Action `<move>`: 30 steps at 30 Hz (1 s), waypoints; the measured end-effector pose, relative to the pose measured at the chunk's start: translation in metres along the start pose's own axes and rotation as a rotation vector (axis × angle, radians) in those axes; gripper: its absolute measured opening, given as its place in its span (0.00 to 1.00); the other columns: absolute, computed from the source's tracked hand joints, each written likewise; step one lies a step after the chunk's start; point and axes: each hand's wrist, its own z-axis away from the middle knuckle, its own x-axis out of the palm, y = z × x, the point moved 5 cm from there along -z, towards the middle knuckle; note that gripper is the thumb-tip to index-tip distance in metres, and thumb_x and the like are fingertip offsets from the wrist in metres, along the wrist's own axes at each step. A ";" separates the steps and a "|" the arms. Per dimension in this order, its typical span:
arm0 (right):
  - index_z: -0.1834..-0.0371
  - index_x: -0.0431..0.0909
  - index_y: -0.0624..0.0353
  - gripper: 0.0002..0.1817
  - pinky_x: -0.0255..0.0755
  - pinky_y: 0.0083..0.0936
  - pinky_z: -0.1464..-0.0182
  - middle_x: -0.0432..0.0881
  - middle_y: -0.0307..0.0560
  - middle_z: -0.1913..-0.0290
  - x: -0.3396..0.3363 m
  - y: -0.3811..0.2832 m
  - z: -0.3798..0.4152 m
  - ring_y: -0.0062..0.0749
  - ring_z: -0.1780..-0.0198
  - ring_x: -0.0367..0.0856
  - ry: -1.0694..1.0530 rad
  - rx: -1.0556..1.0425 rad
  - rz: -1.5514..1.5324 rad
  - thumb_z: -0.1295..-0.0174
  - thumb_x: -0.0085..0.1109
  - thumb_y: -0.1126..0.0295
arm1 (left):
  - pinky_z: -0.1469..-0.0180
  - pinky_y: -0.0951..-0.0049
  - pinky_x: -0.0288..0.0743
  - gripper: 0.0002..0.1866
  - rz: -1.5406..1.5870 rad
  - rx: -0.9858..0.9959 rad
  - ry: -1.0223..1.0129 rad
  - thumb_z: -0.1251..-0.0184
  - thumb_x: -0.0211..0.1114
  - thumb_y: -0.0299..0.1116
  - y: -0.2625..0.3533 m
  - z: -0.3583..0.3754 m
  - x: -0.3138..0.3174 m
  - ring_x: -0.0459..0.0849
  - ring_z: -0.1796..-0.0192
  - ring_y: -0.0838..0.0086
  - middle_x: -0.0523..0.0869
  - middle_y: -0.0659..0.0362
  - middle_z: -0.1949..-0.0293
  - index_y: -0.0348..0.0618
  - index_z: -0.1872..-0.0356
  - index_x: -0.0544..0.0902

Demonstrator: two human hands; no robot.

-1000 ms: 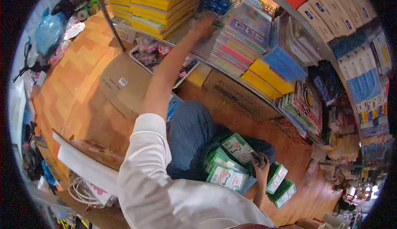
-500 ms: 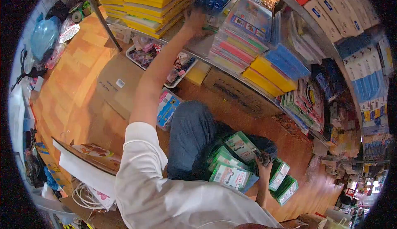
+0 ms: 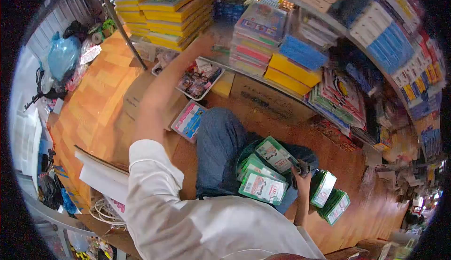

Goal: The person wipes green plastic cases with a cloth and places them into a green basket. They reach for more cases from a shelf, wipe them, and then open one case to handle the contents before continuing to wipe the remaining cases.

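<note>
My left hand (image 3: 210, 45) is stretched out to the low shelf, between the yellow stack and the clear-wrapped stack. It is smeared by motion, and a small green thing by it is blurred. My right hand (image 3: 302, 179) is closed around a dark bunched cloth-like thing (image 3: 304, 167) beside my lap. Next to it, a flat green pack with a white label (image 3: 276, 155) rests on my legs. More green packs (image 3: 264, 188) lie overlapped on my lap. Two small piles of green packs (image 3: 324, 189) stand on the floor to the right.
Yellow-edged stacks (image 3: 174, 18) and wrapped booklets (image 3: 256, 39) fill the shelf. Under it are a white tray of small items (image 3: 199, 79) and a cardboard box (image 3: 265, 95). A blue-pink pack (image 3: 189, 120) lies by my knee. A metal post (image 3: 121, 25) stands at left.
My left hand has drawn back slightly toward me along the shelf. The camera view has turned a little, shifting the shelf leftward. My right hand still holds the dark thing.
</note>
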 end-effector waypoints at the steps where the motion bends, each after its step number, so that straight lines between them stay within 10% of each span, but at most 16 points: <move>1: 0.48 0.78 0.63 0.20 0.69 0.22 0.48 0.81 0.42 0.54 0.000 -0.003 0.001 0.26 0.53 0.77 0.012 -0.008 -0.014 0.45 0.68 0.73 | 0.41 0.41 0.66 0.50 -0.010 0.014 0.011 0.48 0.58 0.72 -0.001 0.005 -0.009 0.69 0.36 0.50 0.72 0.42 0.41 0.34 0.36 0.67; 9: 0.49 0.77 0.64 0.21 0.71 0.20 0.55 0.82 0.39 0.59 -0.007 0.018 -0.005 0.22 0.60 0.77 0.040 -0.062 0.029 0.47 0.70 0.72 | 0.46 0.56 0.73 0.44 0.146 -0.094 -0.391 0.55 0.74 0.52 0.014 0.047 -0.058 0.77 0.45 0.47 0.78 0.40 0.49 0.32 0.42 0.68; 16: 0.56 0.78 0.64 0.18 0.73 0.24 0.54 0.83 0.44 0.62 -0.006 -0.012 0.004 0.28 0.61 0.80 0.016 0.079 -0.038 0.49 0.69 0.72 | 0.54 0.55 0.75 0.25 0.450 -0.344 0.054 0.45 0.69 0.43 0.009 0.084 -0.106 0.81 0.53 0.46 0.83 0.40 0.56 0.37 0.50 0.78; 18: 0.57 0.78 0.64 0.18 0.73 0.25 0.52 0.83 0.45 0.62 -0.011 -0.004 0.000 0.31 0.60 0.81 0.049 0.043 0.029 0.51 0.70 0.72 | 0.54 0.56 0.74 0.23 0.421 -0.521 -0.089 0.37 0.64 0.42 0.020 0.104 -0.115 0.81 0.53 0.46 0.82 0.39 0.56 0.37 0.46 0.77; 20: 0.57 0.78 0.64 0.20 0.73 0.30 0.49 0.82 0.51 0.59 -0.009 -0.010 0.001 0.41 0.55 0.81 0.039 -0.186 0.154 0.56 0.69 0.74 | 0.53 0.57 0.73 0.21 0.506 -0.417 0.190 0.33 0.61 0.41 0.069 0.115 -0.154 0.82 0.53 0.48 0.83 0.40 0.56 0.35 0.47 0.77; 26: 0.58 0.77 0.64 0.21 0.71 0.35 0.45 0.77 0.58 0.51 -0.009 -0.040 0.005 0.54 0.46 0.76 -0.114 -0.362 0.320 0.60 0.67 0.77 | 0.43 0.67 0.71 0.19 0.815 -0.272 -0.173 0.35 0.63 0.36 0.235 0.105 -0.208 0.81 0.47 0.60 0.83 0.47 0.50 0.36 0.47 0.79; 30: 0.63 0.77 0.63 0.18 0.70 0.35 0.47 0.79 0.53 0.57 -0.001 -0.044 0.023 0.52 0.50 0.77 -0.334 -0.288 0.232 0.62 0.65 0.79 | 0.46 0.63 0.74 0.17 0.974 0.168 -0.302 0.36 0.63 0.37 0.322 0.079 -0.205 0.81 0.48 0.56 0.83 0.50 0.51 0.41 0.49 0.80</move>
